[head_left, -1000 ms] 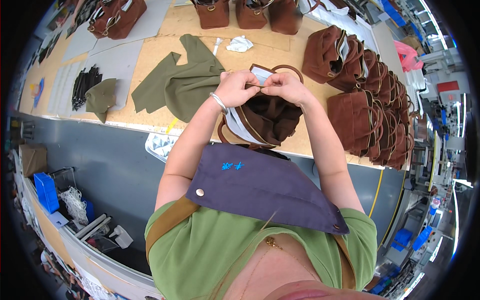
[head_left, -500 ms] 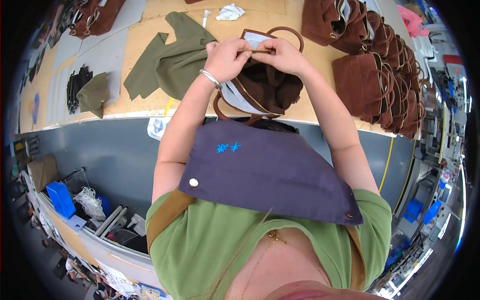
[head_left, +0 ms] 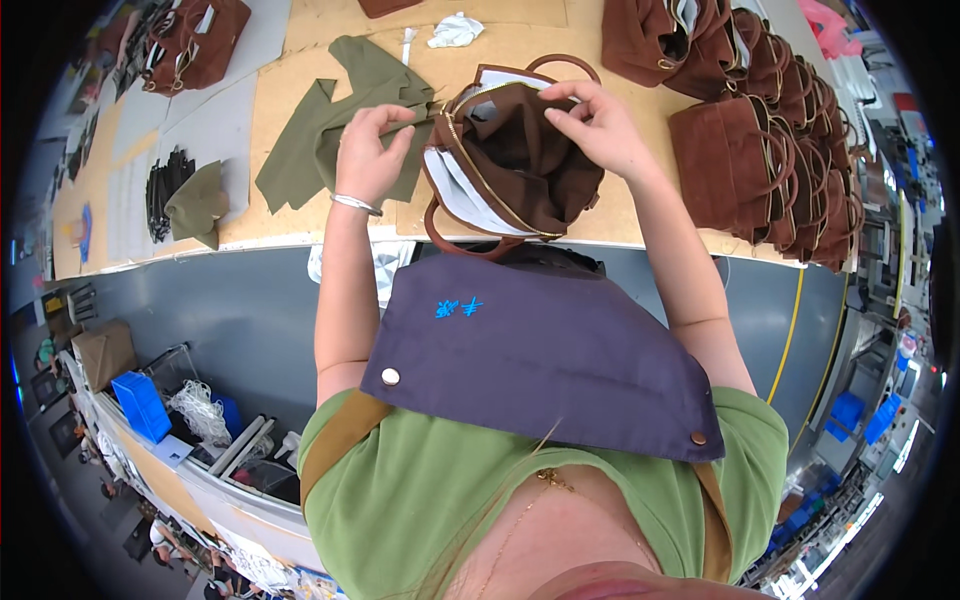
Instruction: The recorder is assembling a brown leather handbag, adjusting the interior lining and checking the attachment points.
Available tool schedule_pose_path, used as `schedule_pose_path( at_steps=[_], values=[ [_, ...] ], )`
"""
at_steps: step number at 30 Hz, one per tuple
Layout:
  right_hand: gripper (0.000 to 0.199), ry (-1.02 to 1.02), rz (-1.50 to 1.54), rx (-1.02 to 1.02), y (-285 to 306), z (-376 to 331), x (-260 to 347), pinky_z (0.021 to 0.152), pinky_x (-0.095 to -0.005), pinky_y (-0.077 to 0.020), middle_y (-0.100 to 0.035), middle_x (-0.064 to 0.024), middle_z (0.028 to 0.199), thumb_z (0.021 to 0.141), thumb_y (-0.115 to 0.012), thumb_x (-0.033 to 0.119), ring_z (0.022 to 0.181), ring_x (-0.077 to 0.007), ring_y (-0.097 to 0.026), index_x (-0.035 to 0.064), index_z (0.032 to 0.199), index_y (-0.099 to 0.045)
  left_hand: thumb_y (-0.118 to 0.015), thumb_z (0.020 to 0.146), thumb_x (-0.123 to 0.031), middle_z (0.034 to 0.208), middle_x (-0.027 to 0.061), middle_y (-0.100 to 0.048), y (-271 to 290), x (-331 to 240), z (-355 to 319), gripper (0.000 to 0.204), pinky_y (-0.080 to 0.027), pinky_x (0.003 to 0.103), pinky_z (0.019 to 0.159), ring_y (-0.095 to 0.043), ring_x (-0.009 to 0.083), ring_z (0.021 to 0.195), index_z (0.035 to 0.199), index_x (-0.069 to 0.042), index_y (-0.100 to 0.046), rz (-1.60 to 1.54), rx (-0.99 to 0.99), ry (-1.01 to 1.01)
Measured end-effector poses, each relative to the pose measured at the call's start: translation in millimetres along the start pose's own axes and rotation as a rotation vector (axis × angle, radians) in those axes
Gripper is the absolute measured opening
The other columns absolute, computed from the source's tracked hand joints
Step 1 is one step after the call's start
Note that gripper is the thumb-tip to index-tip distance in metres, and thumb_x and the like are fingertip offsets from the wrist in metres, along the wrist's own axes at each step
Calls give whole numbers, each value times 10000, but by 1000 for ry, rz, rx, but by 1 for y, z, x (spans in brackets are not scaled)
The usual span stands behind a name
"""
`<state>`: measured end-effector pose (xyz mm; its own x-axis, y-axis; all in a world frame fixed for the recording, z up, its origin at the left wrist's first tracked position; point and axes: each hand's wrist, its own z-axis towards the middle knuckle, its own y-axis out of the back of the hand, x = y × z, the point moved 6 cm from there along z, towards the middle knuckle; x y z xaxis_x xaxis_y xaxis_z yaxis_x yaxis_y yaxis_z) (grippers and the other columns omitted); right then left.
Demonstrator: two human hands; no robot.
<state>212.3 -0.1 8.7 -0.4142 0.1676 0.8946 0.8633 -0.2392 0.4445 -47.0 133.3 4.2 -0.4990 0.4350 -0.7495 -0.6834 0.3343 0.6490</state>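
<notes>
Table edge [head_left: 290,239], open bag [head_left: 515,155], 2 hands [head_left: 368,160] apart

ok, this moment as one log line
left hand: beside brown bag, grip unclear | right hand: at bag's mouth, open | bag: mouth open | green cloth: left of bag

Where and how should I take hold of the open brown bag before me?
Probably by the far handle, at its arch, with your right hand coming from the right: the loop sticks out beyond the bag, and that hand is nearest.
</notes>
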Motion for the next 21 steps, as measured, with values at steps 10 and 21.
schedule_pose_path(
  at_steps=[10,21],
  values=[
    [392,-20,-176,399,-93,2,-2,889,-357,-513,-682,-144,1076,802,-710,262,1023,-271,-655,65,1135,-647,-719,801,-208,909,85,-580,-35,-19,-15,141,-469,362,780,-561,254,869,879,-93,-699,79,17,-65],
    [314,431,-386,21,-64,13,62,649,-321,-509,-588,-36,1002,772,-648,32,713,-188,-612,159,1059,-630,-751,748,-152,904,89,-572,-6,-63,-53,300,-456,407,778,-558,325,870,1003,-88,-606,232,-331,-90]
  ],
)
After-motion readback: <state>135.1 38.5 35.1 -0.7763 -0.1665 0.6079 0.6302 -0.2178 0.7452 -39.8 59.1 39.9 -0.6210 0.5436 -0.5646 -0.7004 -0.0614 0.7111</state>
